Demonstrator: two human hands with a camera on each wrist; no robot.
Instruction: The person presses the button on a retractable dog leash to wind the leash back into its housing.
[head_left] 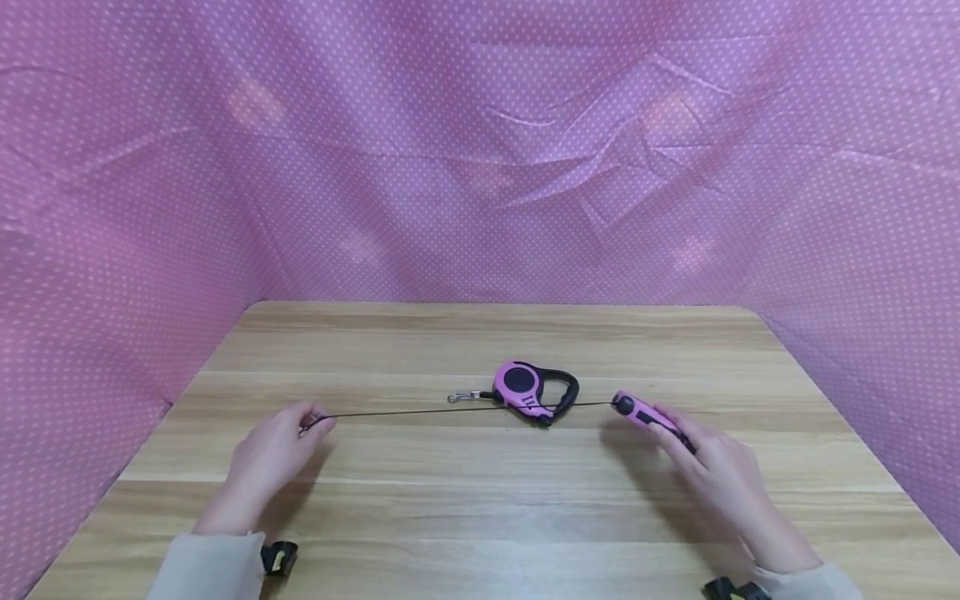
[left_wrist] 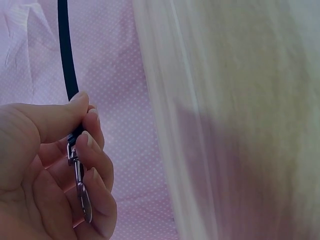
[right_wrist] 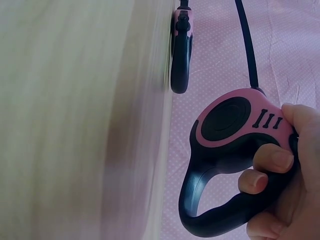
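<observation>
My right hand (head_left: 716, 467) grips a pink and black retractable dog leash (right_wrist: 235, 120) by its loop handle, its casing raised over the table. From the casing a thin black strap (head_left: 405, 412) runs leftward, drawn out nearly straight. At its far end my left hand (head_left: 273, 446) pinches the strap between thumb and forefinger. A metal snap hook (left_wrist: 80, 185) hangs from that end, lying against the curled fingers in the left wrist view. Behind the strap, a second pink and black leash (head_left: 519, 383) lies flat on the table, its metal clip (head_left: 463, 397) pointing left.
The wooden table (head_left: 465, 517) has light grain and rounded back corners. Pink dotted cloth (head_left: 480, 183) hangs behind it and along both sides. Dark camera mounts (head_left: 280, 558) sit at both wrists, by the light sleeves.
</observation>
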